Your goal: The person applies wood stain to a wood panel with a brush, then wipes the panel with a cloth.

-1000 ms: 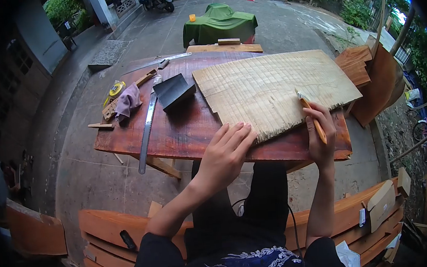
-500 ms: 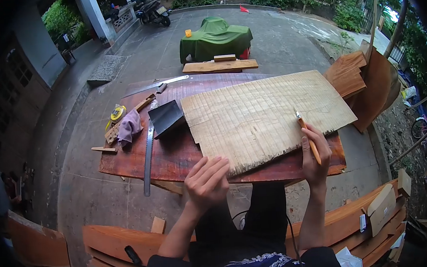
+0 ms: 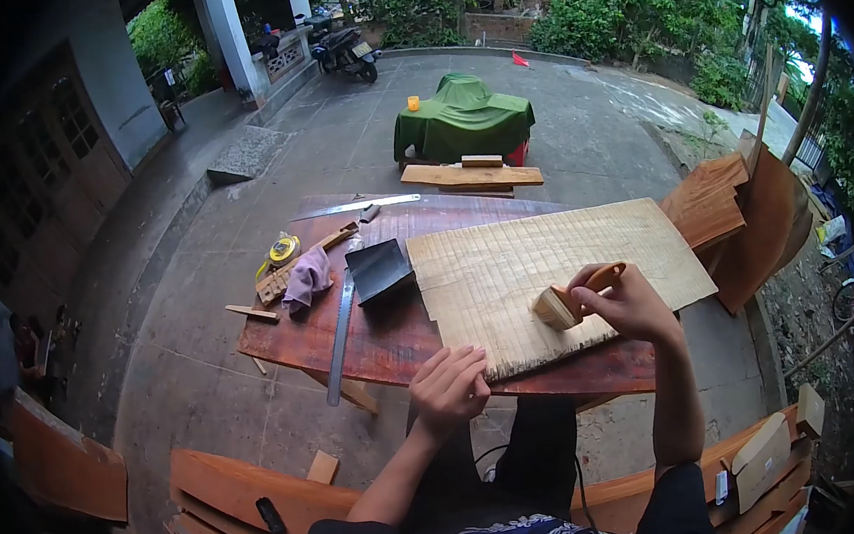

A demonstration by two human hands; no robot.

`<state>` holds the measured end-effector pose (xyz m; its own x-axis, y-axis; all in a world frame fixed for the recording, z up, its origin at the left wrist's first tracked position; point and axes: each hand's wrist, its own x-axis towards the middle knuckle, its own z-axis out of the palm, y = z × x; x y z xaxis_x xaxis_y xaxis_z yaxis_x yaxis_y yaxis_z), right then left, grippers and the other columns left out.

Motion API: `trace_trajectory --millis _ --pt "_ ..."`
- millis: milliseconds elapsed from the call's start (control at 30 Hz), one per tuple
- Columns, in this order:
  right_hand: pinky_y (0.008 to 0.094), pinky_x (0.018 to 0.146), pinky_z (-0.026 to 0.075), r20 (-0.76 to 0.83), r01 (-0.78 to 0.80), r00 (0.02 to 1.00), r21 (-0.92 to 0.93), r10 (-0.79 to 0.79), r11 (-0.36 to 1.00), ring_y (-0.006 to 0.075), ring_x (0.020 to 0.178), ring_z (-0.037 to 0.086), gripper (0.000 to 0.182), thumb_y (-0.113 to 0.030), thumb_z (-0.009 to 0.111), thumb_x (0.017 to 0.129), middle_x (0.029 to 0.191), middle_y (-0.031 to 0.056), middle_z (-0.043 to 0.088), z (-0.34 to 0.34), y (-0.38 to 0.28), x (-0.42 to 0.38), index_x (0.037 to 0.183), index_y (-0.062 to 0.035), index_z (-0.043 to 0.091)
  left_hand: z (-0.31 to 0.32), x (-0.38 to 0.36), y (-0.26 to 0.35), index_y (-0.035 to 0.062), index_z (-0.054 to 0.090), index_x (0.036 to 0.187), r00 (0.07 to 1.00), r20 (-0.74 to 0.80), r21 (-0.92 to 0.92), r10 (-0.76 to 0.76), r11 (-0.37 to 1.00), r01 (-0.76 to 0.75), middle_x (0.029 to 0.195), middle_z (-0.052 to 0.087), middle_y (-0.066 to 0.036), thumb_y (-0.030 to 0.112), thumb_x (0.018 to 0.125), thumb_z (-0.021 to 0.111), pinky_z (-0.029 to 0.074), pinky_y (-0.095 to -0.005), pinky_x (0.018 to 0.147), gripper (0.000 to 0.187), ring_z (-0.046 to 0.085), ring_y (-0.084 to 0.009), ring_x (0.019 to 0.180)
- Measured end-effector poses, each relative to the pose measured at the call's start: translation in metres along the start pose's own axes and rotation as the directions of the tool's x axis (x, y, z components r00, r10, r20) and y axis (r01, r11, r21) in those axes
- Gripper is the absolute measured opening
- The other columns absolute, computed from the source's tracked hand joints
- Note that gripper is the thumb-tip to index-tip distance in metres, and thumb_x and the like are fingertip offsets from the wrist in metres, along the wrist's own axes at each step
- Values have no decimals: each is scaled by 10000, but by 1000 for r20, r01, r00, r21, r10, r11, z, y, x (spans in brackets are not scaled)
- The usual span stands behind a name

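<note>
A pale, rough-faced wooden board (image 3: pixel 507 261) lies on a reddish-brown wooden tabletop (image 3: pixel 303 347). My right hand (image 3: pixel 625 302) grips a flat paintbrush (image 3: pixel 555 307) by its orange-brown wooden handle; the bristles point left and down at the board's face, near its front edge. At the board's near left corner rests my left hand (image 3: pixel 448 386), fingers stretched over the edge and its thumb partly hidden. A black open-topped tray (image 3: pixel 379 271) stands against the board's left side.
Left on the table are a handsaw (image 3: pixel 340 339), a steel ruler (image 3: pixel 362 206), a tape measure (image 3: pixel 284 249), a purple cloth (image 3: pixel 306 280) and a wooden plane (image 3: pixel 270 287). Large planks (image 3: pixel 760 231) lean at the right. A green-draped object (image 3: pixel 466 123) stands beyond.
My right hand has turned the paintbrush so its bristles face the board, and moved left. My left hand stays at the board's corner. The view has tilted up and left.
</note>
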<state>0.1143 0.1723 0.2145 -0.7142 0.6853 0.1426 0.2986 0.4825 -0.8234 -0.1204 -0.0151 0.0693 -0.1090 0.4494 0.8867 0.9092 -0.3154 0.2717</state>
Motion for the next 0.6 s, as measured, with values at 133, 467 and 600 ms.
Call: trace_trajectory --millis 133,467,600 --pt "378 844 626 -344 -257 938 -610 42 750 233 884 782 245 -171 715 976 922 128 799 -18 6 63 1056 56 762 -1 -3 -1 92 772 948 1000 -2 14 12 1000 -12 1033 834 -46 25 795 685 588 -396 994 188 806 -223 1041" --pt "468 809 573 10 217 973 -361 -229 907 392 919 748 189 -178 685 958 936 208 771 82 -16 200 984 -3 752 4 -2 -4 92 760 931 1000 -26 36 18 999 -17 1029 834 -49 8 791 682 585 -393 991 181 807 -220 1034" --pt "465 813 579 -95 157 947 -695 -306 702 383 883 744 220 -199 679 945 946 178 787 110 -35 211 1017 -22 787 1 -2 -2 91 761 933 1000 -8 44 16 999 -16 1025 835 -49 9 790 680 587 -395 988 183 809 -225 1027"
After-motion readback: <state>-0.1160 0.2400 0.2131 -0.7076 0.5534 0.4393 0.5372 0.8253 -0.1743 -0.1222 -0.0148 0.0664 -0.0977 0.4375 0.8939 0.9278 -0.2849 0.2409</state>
